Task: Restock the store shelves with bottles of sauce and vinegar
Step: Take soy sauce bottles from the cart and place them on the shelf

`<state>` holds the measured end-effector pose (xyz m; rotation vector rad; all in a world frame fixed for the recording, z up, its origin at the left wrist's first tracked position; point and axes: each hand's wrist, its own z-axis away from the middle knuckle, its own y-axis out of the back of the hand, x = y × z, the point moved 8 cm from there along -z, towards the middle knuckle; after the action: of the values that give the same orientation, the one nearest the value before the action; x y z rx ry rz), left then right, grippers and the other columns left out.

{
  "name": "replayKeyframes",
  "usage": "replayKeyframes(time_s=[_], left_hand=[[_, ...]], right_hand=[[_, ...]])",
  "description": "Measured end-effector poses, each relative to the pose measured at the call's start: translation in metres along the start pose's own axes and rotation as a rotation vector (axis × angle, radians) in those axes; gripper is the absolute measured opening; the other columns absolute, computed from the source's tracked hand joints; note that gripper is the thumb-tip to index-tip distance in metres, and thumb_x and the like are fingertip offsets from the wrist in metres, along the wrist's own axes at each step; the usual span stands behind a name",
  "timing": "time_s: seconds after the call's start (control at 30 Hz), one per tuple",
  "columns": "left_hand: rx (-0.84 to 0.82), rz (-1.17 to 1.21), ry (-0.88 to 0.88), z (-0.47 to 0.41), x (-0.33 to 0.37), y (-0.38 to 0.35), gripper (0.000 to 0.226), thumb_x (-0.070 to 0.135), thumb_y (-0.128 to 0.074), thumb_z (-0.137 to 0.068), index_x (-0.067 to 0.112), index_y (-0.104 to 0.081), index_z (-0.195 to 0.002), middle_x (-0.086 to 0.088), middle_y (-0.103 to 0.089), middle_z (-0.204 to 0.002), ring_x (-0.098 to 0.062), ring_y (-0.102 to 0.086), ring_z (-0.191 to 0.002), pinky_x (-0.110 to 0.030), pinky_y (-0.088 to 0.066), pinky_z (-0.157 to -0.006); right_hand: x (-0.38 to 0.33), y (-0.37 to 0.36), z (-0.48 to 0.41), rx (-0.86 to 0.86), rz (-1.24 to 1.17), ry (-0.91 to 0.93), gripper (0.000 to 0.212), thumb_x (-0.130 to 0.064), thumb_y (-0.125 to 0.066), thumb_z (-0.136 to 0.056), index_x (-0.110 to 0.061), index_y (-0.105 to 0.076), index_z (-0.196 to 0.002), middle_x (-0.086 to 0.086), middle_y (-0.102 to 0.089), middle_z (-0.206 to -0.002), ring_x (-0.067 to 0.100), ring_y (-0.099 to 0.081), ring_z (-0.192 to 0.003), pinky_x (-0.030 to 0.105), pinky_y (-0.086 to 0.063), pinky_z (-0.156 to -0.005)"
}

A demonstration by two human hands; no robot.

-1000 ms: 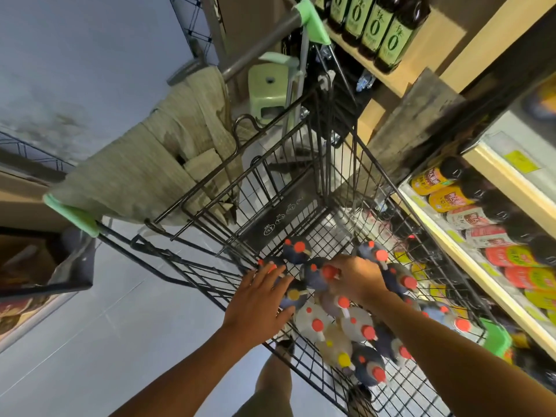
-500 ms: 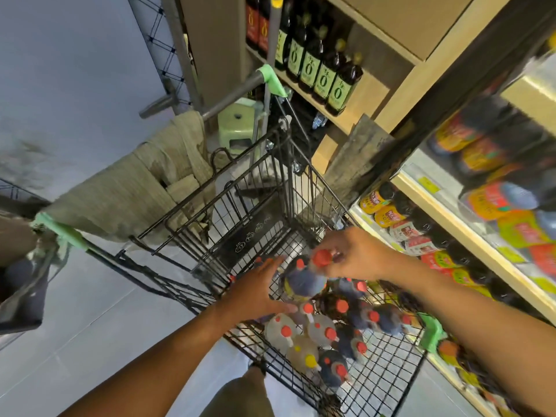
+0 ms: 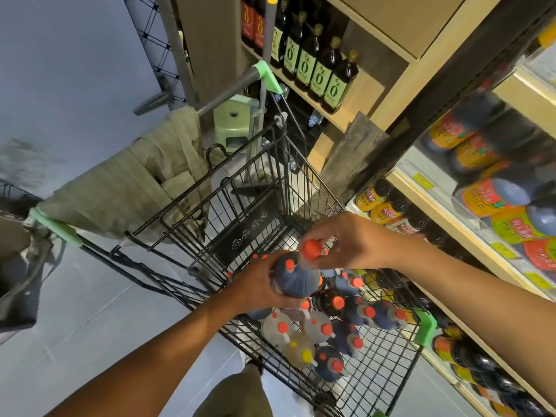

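A dark sauce bottle with an orange-red cap is lifted above the black wire cart. My right hand pinches the bottle by its cap and neck. My left hand wraps around the bottle's body from the left and below. Several more bottles, dark and pale, with red or yellow caps, stand in the cart's basket under both hands. To the right, the shelf holds rows of dark sauce bottles with red and yellow labels.
A beige cloth hangs over the cart's handle end. A green stool stands behind the cart. Tall dark bottles with green labels line a wooden shelf at the top. Grey floor lies to the left.
The right hand has lifted the dark bottle higher out of the cart by its cap. The left hand, open beside it before, now grips its body.
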<state>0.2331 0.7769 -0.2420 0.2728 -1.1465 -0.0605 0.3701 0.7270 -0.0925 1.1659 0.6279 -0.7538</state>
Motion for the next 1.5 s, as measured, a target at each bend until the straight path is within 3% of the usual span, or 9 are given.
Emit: replayKeyframes(time_s=[0.13,0.3,0.43,0.67,0.8,0.9,1.13,1.3,1.5], left_hand=[[0.104,-0.023,0.055,0.015,-0.018,0.024,0.089,0.062,-0.093,-0.060,0.053,-0.047,-0.136,0.031,-0.066,-0.123,0.008,-0.063,-0.114,-0.028,-0.059,-0.093],[0.300,-0.062,0.214,0.034,-0.060,0.062,0.097,0.064,-0.093,-0.049,0.056,-0.045,-0.133,0.030,-0.067,-0.118,0.000,-0.063,-0.116,-0.035,-0.057,-0.095],[0.410,-0.103,0.224,0.047,-0.069,0.085,0.089,0.073,-0.086,-0.046,0.075,-0.040,-0.121,0.056,-0.057,-0.100,0.031,-0.054,-0.095,-0.004,-0.045,-0.063],[0.486,-0.059,0.231,0.047,-0.076,0.097,0.087,0.063,-0.093,-0.055,0.059,-0.048,-0.129,0.043,-0.063,-0.111,0.024,-0.056,-0.105,-0.003,-0.049,-0.068],[0.459,0.008,0.227,0.045,-0.084,0.097,0.090,0.064,-0.093,-0.058,0.050,-0.049,-0.135,0.027,-0.068,-0.120,0.005,-0.065,-0.112,-0.025,-0.060,-0.086],[0.456,0.035,0.222,0.045,-0.087,0.099,0.089,0.060,-0.095,-0.059,0.050,-0.051,-0.135,0.024,-0.069,-0.122,0.001,-0.068,-0.111,-0.034,-0.062,-0.087],[0.473,0.021,0.217,0.050,-0.091,0.105,0.078,0.050,-0.096,-0.060,0.051,-0.056,-0.127,0.024,-0.072,-0.112,0.006,-0.070,-0.101,-0.004,-0.050,-0.071],[0.467,0.063,0.194,0.052,-0.088,0.104,0.077,0.044,-0.098,-0.060,0.053,-0.057,-0.124,0.024,-0.072,-0.113,0.003,-0.070,-0.102,-0.008,-0.053,-0.071],[0.429,0.123,0.193,0.048,-0.080,0.100,0.077,0.047,-0.097,-0.062,0.048,-0.055,-0.126,0.022,-0.070,-0.116,0.002,-0.068,-0.109,-0.013,-0.057,-0.075]], right_hand=[[0.038,-0.010,-0.012,0.031,0.065,-0.125,0.044,-0.031,-0.086,-0.081,-0.028,-0.071,-0.122,-0.014,-0.071,-0.112,0.002,-0.068,-0.097,0.011,-0.051,-0.077],[0.104,-0.051,-0.022,0.123,0.202,-0.239,0.027,-0.014,-0.080,-0.086,-0.005,-0.076,-0.111,0.009,-0.076,-0.106,0.024,-0.074,-0.091,0.033,-0.058,-0.083],[0.161,-0.107,-0.035,0.106,0.048,-0.464,0.023,-0.013,-0.074,-0.091,-0.002,-0.075,-0.111,0.013,-0.075,-0.109,0.024,-0.072,-0.100,0.033,-0.057,-0.092],[0.215,-0.176,-0.074,0.019,0.045,-0.678,0.029,-0.014,-0.063,-0.095,-0.013,-0.069,-0.123,0.008,-0.073,-0.120,0.023,-0.069,-0.108,0.034,-0.056,-0.092],[0.225,-0.194,-0.094,0.097,0.041,-0.728,0.032,-0.026,-0.066,-0.092,-0.027,-0.066,-0.124,0.001,-0.069,-0.121,0.022,-0.065,-0.109,0.028,-0.049,-0.081],[0.234,-0.210,-0.104,0.132,0.051,-0.755,0.029,-0.032,-0.067,-0.091,-0.032,-0.066,-0.119,-0.004,-0.066,-0.119,0.019,-0.064,-0.107,0.036,-0.057,-0.083],[0.244,-0.220,-0.120,0.328,0.106,-0.765,0.013,-0.035,-0.067,-0.091,-0.032,-0.066,-0.104,-0.007,-0.068,-0.094,0.014,-0.063,-0.077,0.024,-0.043,-0.055],[0.250,-0.216,-0.107,0.367,0.032,-0.761,0.004,-0.034,-0.069,-0.091,-0.033,-0.067,-0.095,-0.008,-0.070,-0.089,0.014,-0.065,-0.077,0.035,-0.059,-0.069],[0.240,-0.173,-0.080,0.375,-0.024,-0.712,0.010,-0.035,-0.075,-0.083,-0.033,-0.066,-0.080,-0.016,-0.066,-0.076,0.005,-0.061,-0.071,0.023,-0.041,-0.056]])
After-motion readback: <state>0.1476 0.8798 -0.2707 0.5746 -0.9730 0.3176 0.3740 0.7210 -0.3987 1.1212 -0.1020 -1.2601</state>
